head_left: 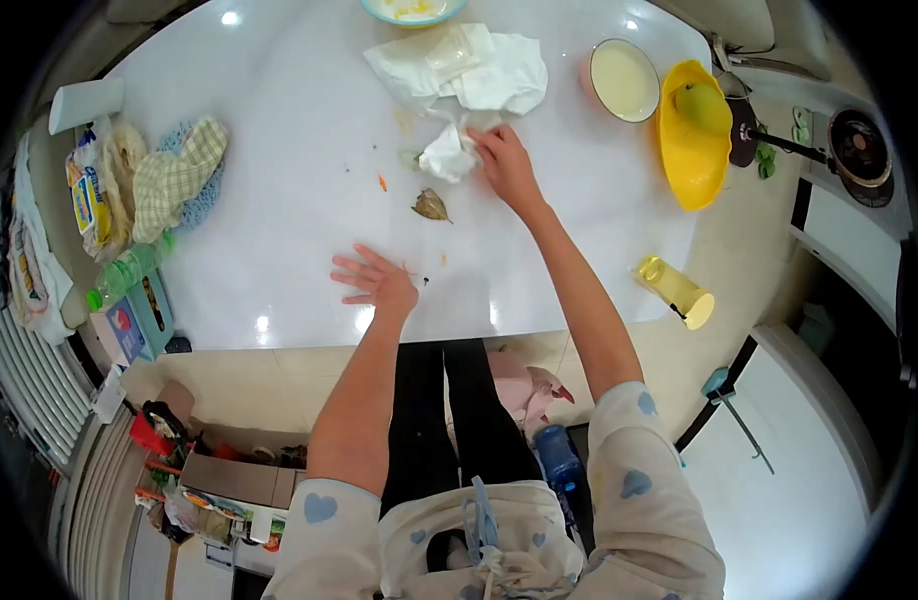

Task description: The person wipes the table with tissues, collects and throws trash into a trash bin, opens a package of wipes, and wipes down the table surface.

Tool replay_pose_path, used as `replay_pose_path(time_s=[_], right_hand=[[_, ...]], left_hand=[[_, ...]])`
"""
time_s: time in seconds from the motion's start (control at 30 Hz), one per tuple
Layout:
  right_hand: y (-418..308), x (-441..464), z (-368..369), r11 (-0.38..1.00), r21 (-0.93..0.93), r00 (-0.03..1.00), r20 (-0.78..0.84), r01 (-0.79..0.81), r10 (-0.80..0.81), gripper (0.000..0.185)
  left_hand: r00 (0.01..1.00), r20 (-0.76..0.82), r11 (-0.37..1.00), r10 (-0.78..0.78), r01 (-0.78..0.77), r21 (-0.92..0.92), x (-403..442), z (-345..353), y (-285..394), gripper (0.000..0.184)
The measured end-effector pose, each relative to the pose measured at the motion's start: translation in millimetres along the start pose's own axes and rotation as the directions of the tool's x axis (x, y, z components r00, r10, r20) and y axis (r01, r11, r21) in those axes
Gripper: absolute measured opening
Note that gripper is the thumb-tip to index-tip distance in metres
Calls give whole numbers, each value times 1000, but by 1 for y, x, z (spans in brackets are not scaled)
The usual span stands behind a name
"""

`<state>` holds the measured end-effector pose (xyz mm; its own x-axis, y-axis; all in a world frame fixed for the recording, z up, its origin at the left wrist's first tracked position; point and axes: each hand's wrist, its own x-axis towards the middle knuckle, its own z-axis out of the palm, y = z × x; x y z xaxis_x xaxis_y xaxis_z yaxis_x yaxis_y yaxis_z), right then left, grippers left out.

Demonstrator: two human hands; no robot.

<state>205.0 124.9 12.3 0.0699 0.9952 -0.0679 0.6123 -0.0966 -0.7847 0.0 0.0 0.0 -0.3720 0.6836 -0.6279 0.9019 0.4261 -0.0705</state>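
My right hand [509, 168] reaches over the white table [289, 130], its fingertips closed on the edge of a crumpled white tissue [447, 155]. Nearer to me, my left hand [381, 284] rests on the tabletop with its fingers spread and holds nothing. Between the hands lies a brown, leaf-like scrap [432, 206]. A small orange bit [382, 182] and several dark specks are scattered left of it. A faint greenish smear shows by the tissue. Just beyond the tissue are white sheets or a tissue pack [499, 75], partly in clear plastic.
A bowl of pale liquid [624, 80] and a yellow dish [691, 165] holding a green-yellow fruit [703, 108] stand at right. A yellow cup [676, 292] lies near the right edge. Checked cloth [182, 180], a green bottle [127, 270] and boxes line the left. Another bowl [414, 10] is at the far edge.
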Motion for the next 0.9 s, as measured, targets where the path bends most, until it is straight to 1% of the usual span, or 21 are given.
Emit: replay_pose_path(time_s=[0.07, 0.1, 0.13, 0.17, 0.23, 0.33, 0.37, 0.4, 0.47, 0.5, 0.57, 0.6, 0.63, 0.67, 0.7, 0.73, 0.77, 0.8, 0.83, 0.87, 0.9], right_hand=[[11, -8, -14, 994, 96, 998, -30, -47, 50, 21], [1, -17, -36, 993, 11, 982, -143, -121, 121, 20], [-1, -12, -46, 993, -41, 951, -296, -109, 92, 18], [-2, -6, -56, 988, -105, 922, -382, -114, 66, 17], [-22, 18, -72, 987, -58, 894, -434, -149, 110, 17], [-11, 69, -82, 981, -168, 917, -399, -95, 20, 18], [-8, 85, -84, 983, -163, 922, -388, -81, 11, 18], [-8, 100, -87, 977, -171, 931, -359, -130, 61, 19], [-22, 119, -95, 950, -194, 945, -264, -246, 191, 19], [-21, 117, -95, 950, -198, 950, -249, -243, 191, 19], [-14, 123, -105, 955, -223, 961, -239, -196, 142, 20], [-19, 125, -111, 973, -115, 958, -232, -201, 171, 22], [-13, 136, -123, 973, -128, 959, -235, -195, 161, 22], [-3, 147, -132, 971, -175, 957, -267, -164, 113, 22], [9, 157, -140, 967, -216, 954, -293, -135, 68, 23], [19, 173, -146, 969, -222, 941, -338, -106, 25, 23], [29, 185, -155, 963, -214, 934, -349, -164, 81, 22], [42, 200, -161, 956, -239, 927, -368, -167, 70, 21], [58, 217, -164, 949, -264, 919, -391, -171, 57, 21], [71, 232, -165, 953, -252, 914, -402, -169, 56, 21], [83, 245, -162, 931, -313, 913, -404, -189, 50, 20]], left_hand=[[999, 51, 1000, 4, -3, -24, 2, 2, 4, 103], [994, 109, 999, 19, -15, -36, -11, -1, 0, 103], [998, 68, 1000, 16, -14, -22, -7, 2, 2, 104], [999, 31, 1000, 9, -9, -3, -6, 5, 0, 106], [1000, 24, 1000, -3, 3, -3, -2, -1, -1, 107], [999, 31, 1000, -9, 9, -10, -2, -1, 1, 109], [999, 41, 1000, -1, 1, -9, -2, 0, -1, 109], [999, 38, 1000, -20, 21, -15, -1, 6, -3, 109], [985, -165, 997, 41, -31, 66, -4, 17, -7, 104], [987, -156, 998, 28, -19, 62, -11, 11, -7, 104], [998, 34, 997, -44, 42, 70, -9, -10, -1, 98], [997, -65, 998, 28, -31, -46, -11, -12, -5, 96], [983, -160, 983, 86, -110, -149, -18, -11, -12, 94], [986, -135, 987, 97, -113, -116, -22, -29, -12, 79], [988, -127, 988, 90, -105, -116, -24, -45, -10, 79], [983, -134, 977, 125, -145, -155, -19, -62, -7, 70], [976, -145, 964, 164, -190, -188, -12, -80, -2, 61], [931, -299, 900, 209, -303, -313, -5, -105, 11, 47], [927, -309, 902, 214, -308, -302, 8, -121, 24, 47], [901, -372, 862, 222, -360, -357, 25, -133, 38, 49], [872, -434, 817, 226, -413, -404, 42, -146, 50, 50]])
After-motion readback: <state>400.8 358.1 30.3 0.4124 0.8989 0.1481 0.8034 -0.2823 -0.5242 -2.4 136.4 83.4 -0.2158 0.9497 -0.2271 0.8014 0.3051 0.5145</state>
